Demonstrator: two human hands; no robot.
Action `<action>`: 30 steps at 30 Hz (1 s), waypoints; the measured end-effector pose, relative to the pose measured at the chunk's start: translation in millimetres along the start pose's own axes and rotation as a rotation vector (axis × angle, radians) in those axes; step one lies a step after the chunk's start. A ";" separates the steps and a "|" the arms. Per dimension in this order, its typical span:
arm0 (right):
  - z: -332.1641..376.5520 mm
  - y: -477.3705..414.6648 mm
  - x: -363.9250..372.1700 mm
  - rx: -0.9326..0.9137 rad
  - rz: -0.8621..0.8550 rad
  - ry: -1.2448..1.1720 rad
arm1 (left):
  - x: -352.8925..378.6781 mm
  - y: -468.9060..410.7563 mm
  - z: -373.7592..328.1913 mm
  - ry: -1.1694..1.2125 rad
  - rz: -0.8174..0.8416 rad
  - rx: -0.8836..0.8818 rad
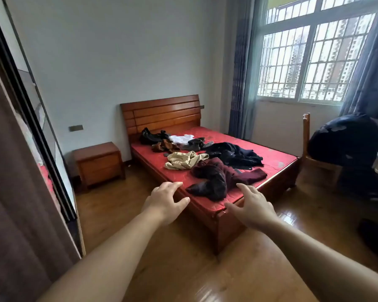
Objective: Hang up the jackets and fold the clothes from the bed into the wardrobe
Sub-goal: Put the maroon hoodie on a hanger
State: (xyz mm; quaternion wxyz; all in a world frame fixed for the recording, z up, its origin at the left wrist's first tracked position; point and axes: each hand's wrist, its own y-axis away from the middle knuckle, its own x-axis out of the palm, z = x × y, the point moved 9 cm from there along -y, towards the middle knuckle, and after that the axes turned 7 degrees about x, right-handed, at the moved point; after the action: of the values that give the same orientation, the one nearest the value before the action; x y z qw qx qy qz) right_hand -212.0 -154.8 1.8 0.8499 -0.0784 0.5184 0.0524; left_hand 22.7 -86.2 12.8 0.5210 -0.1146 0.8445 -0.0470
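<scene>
A wooden bed with a red mattress point(275, 156) holds several scattered clothes. Nearest me lies a maroon jacket point(218, 176), behind it a beige garment point(184, 160) and a black jacket point(232, 154). Near the headboard are a black jacket point(150, 136), a brown piece point(165, 146), a white garment point(181, 138) and a grey one point(195, 144). My left hand point(166, 200) and my right hand point(252, 203) reach forward in the air short of the bed's foot corner, fingers spread, holding nothing. The wardrobe point(20, 171) stands at my left with its dark sliding door frame.
A wooden nightstand point(98, 163) sits left of the bed. A wooden chair point(310, 149) with a dark bundle point(345, 138) stands at the right under the barred window point(310, 57). Blue curtains point(240, 68) hang beside it. Wooden floor point(183, 269) lies between me and the bed.
</scene>
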 end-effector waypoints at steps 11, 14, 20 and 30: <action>-13.8 -186.8 45.9 0.075 0.005 0.082 | 67.3 -188.8 53.4 0.008 0.096 0.007; -17.7 -237.5 53.2 0.103 0.008 0.131 | 78.1 -243.8 75.2 -0.030 0.133 -0.005; -36.0 -321.9 56.7 0.158 0.017 0.163 | 105.2 -337.1 83.9 -0.073 0.185 0.010; -113.9 -489.2 71.6 0.145 0.055 0.127 | 175.0 -482.2 67.5 -0.118 0.186 -0.052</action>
State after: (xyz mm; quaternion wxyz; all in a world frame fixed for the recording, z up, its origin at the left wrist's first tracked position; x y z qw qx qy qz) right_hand -195.4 -656.1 -74.6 0.8171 -0.0055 0.5755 0.0330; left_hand 77.1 -593.3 -74.1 0.5686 -0.0519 0.8204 0.0302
